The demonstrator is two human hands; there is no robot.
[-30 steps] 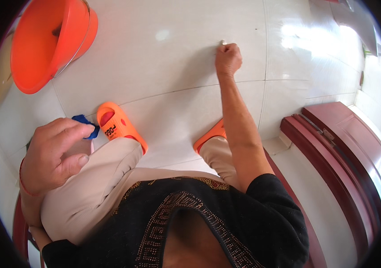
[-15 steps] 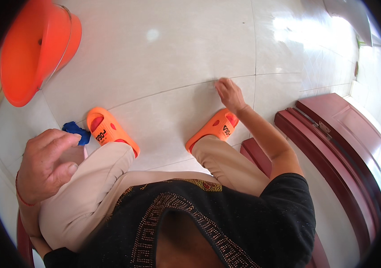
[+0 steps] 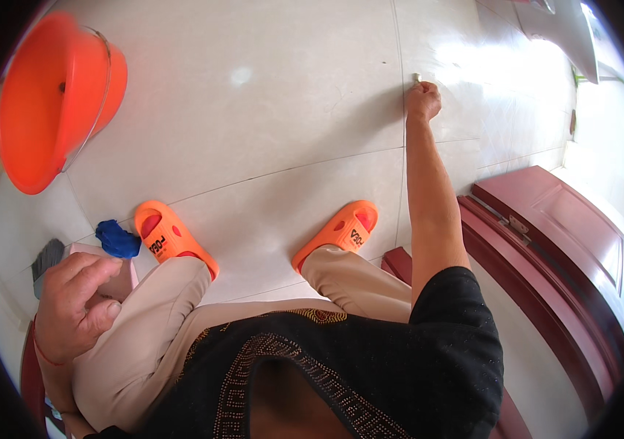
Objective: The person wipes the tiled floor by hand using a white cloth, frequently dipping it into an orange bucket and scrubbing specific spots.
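Note:
My right arm reaches out over the tiled floor (image 3: 290, 88). At its end my right hand (image 3: 424, 101) is closed, with a small pale yellowish piece (image 3: 416, 77) showing at the fingertips. Its kind is too small to make out. Low on the left, my left hand (image 3: 74, 307) hovers near my left thigh, thumb and forefinger apart, nothing between them. A crumpled blue cloth (image 3: 118, 239) lies just beyond it, at the edge of a pinkish box (image 3: 119, 284) partly covered by the hand.
An orange bucket (image 3: 111, 84) with a wire handle is at far left. A grey brush-like thing (image 3: 50, 256) is beside the box. My orange slippers (image 3: 173, 238) are on the floor. A dark red door (image 3: 561, 227) and its frame curve along the right.
My right hand has moved away from me and to the right, and a small pale piece now shows at its fingertips. My left hand has barely shifted. The whole view has moved slightly.

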